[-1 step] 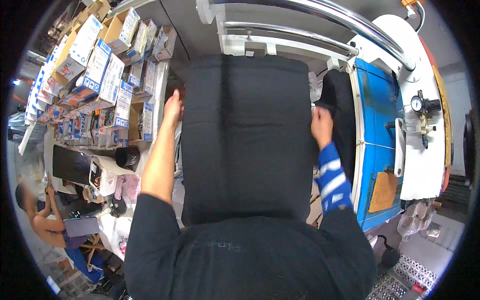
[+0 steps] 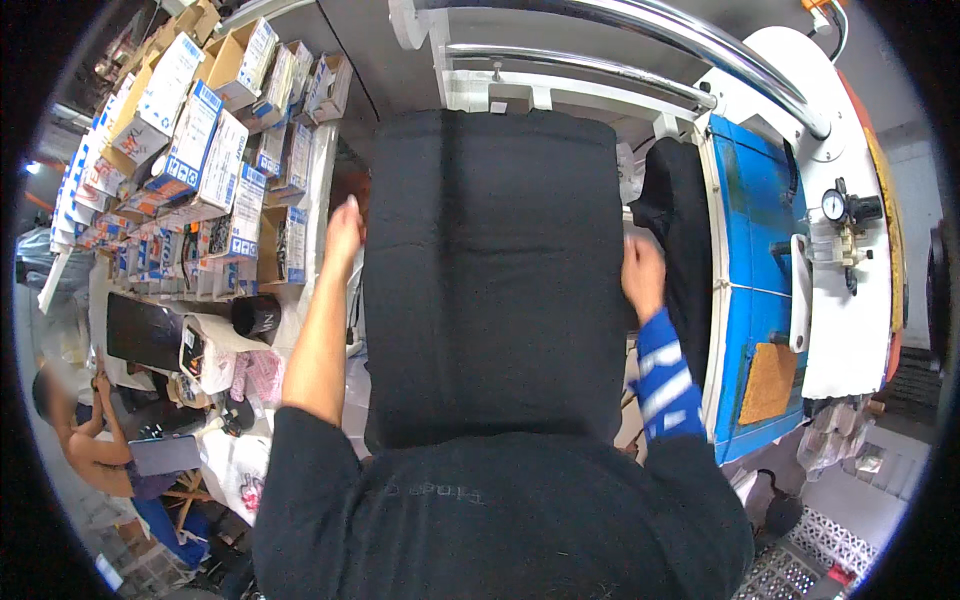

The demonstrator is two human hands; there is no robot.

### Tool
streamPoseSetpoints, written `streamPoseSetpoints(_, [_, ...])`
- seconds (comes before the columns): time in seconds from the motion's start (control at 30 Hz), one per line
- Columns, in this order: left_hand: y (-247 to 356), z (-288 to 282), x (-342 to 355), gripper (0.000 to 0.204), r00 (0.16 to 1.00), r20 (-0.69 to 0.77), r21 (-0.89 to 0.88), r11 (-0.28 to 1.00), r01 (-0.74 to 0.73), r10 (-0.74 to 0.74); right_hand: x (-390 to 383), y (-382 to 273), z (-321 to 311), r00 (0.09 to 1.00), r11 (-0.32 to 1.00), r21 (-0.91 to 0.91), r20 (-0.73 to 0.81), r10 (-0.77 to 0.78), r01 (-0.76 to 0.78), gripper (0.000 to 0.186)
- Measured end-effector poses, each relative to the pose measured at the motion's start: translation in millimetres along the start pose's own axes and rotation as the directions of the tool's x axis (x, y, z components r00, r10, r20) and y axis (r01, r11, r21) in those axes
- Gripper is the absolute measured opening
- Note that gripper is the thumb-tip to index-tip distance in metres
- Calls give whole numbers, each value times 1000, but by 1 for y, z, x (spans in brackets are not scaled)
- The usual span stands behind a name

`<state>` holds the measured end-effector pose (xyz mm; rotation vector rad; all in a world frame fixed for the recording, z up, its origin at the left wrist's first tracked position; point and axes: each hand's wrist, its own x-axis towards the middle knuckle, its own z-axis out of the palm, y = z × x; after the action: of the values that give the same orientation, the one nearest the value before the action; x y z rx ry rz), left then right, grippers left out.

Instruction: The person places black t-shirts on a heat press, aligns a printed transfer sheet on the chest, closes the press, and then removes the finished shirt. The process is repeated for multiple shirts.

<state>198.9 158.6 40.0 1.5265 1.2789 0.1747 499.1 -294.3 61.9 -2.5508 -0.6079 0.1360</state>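
A black cloth [image 2: 520, 300] lies spread over a broad flat board in front of me, with a lengthwise fold line left of its middle and small wrinkles across it. My left hand [image 2: 343, 238] is closed at the cloth's left edge, thumb uppermost, its fingertips partly hidden at the side. At the opposite edge my right hand [image 2: 643, 272] is also closed, fingers curled against the cloth's side. A blue-and-white sleeve [image 2: 667, 375] covers my right forearm. The near end of the cloth meets my black shirt.
Stacked open cartons [image 2: 205, 150] fill the left side. A blue panel [image 2: 752, 290] and a white machine body with a pressure gauge [image 2: 834, 206] stand right. Chrome bars [image 2: 590, 68] cross the far side. Another black cloth [image 2: 680, 240] hangs beside the board. A person [image 2: 95, 440] sits far left.
Both my hands have slid a little toward me along the cloth's side edges. The cloth has stayed nearly in place.
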Motion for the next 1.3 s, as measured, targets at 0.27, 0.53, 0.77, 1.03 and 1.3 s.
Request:
streamPoseSetpoints(0.27, [-171, -41, -251, 43, 988, 152, -221, 975, 5, 29, -222, 57, -30, 697, 369, 599, 672, 250, -710, 42])
streamPoseSetpoints(0.53, [-200, -56, -273, 29, 935, 352, -602, 755, 260, -41, -258, 98, -34, 719, 37, 720, 687, 105, -693, 29])
streamPoseSetpoints(0.77, [-237, -74, -270, 25, 924, 380, -535, 825, 181, 44, -277, 122, -34, 807, 67, 808, 571, 153, -585, 14])
streamPoseSetpoints(1.03, [-225, -71, -275, 36, 893, 427, -673, 710, 207, 145, -284, 92, -34, 853, 104, 869, 442, 277, -484, 29])
streamPoseSetpoints(1.3, [-218, -72, -281, 27, 901, 396, -664, 733, 148, 176, -277, 86, -35, 838, 141, 874, 383, 388, -465, 17])
